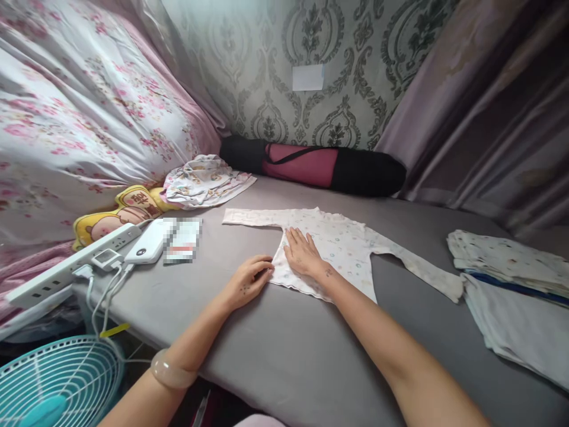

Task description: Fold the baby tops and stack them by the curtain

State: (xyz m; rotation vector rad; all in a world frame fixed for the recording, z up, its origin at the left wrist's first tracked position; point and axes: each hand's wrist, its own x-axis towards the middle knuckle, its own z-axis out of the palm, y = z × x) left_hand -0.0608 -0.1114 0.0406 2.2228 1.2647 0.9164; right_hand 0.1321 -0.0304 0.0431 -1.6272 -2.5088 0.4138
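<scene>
A small white long-sleeved shirt (342,243) with a faint print lies spread on the grey sheet, its sleeves stretched out to both sides. My right hand (302,254) rests flat on the left part of its body, fingers extended. At the shirt's lower left corner is my left hand (249,281), with its fingers curled and thumb and fingertips closed on the edge of the hem. A pale bangle (171,370) circles my left wrist.
Folded clothes (511,261) are stacked on the right. A black and maroon bag (302,165) lies along the wall. To the left are a crumpled printed cloth (207,181), yellow cushion (120,219), power strip (75,264), white power bank (149,242) and blue fan (57,379).
</scene>
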